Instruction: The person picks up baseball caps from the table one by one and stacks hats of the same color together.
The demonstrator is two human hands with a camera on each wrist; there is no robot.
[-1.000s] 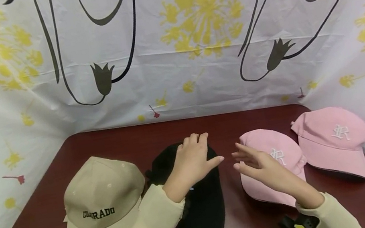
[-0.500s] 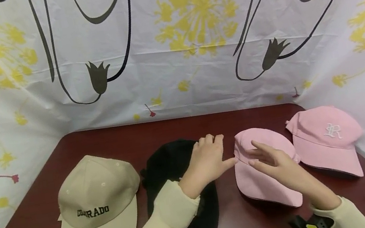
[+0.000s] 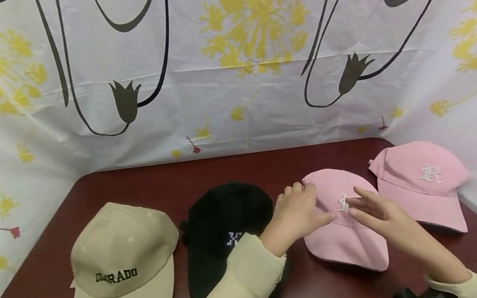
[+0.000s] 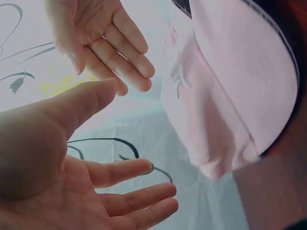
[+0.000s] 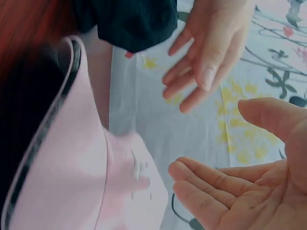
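Observation:
A pink baseball cap (image 3: 344, 247) with a white embroidered emblem lies right of centre in the head view, brim toward me. My left hand (image 3: 295, 216) is over its left side, fingers extended and thumb pointing right. On the other side is my right hand (image 3: 387, 218), fingers loosely straight. Both wrist views show the palms facing each other with gaps between fingers and cap; the left wrist view has the pink cap (image 4: 240, 72) beside the left hand (image 4: 81, 172), and the right wrist view shows the right hand (image 5: 235, 187) holding nothing.
A beige cap (image 3: 121, 244) lettered COLORADO lies at left, with a black cap (image 3: 225, 210) between it and the pink one, partly behind my left sleeve. Another pink cap (image 3: 427, 201) sits at far right. A patterned white sheet (image 3: 209, 90) hangs behind the dark red table (image 3: 153, 180).
My left hand has moved right, from over the black cap to the nearer pink cap. The right hand has shifted right as well, uncovering more of that cap. The head view has turned slightly.

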